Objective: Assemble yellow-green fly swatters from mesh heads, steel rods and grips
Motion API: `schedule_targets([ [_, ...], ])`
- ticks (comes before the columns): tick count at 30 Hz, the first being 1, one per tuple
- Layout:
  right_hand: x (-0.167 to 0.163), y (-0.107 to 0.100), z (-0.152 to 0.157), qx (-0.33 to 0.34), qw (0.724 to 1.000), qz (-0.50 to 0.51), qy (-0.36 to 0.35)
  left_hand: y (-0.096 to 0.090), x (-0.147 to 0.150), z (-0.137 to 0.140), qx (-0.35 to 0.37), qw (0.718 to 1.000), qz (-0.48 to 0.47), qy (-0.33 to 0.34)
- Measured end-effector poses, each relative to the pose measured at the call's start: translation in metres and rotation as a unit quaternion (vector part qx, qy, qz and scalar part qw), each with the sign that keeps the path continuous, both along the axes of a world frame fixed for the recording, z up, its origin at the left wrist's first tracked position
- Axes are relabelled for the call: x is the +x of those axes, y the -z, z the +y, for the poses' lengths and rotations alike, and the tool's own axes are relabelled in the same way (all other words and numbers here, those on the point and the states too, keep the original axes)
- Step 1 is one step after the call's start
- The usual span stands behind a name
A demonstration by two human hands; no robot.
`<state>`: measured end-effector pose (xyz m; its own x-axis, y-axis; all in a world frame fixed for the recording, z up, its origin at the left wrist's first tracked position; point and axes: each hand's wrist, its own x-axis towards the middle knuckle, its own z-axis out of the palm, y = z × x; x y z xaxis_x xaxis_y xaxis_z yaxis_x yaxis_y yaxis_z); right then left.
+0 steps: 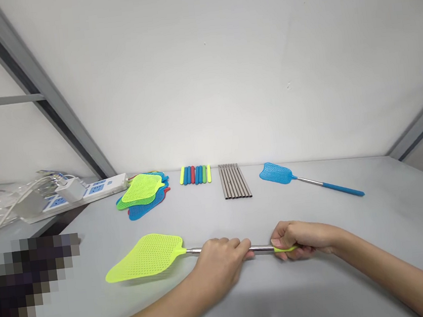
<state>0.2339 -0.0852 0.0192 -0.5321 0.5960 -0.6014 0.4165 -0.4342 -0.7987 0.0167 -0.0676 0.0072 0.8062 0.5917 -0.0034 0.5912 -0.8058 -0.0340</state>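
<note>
Left fingers (240, 247) and right fingers (281, 230) grip the yellow swatter (152, 257), metal tubes (234, 182) lying beyond.

A workshop bay was suggested: a grey table (393, 214) was bounded by white walls (211, 87) and metal posts (68, 121), heads (142, 187), grips (193, 175) and rods (234, 181) were grouped behind a held swatter (149, 254), and a power strip (98, 188) was seen.
</note>
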Motion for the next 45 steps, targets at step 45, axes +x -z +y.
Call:
schedule_targets([
  [45,0.007,0.001,0.005,-0.013,0.999,0.024,-0.021,0.004,-0.011,0.007,0.011,0.997,-0.071,-0.027],
])
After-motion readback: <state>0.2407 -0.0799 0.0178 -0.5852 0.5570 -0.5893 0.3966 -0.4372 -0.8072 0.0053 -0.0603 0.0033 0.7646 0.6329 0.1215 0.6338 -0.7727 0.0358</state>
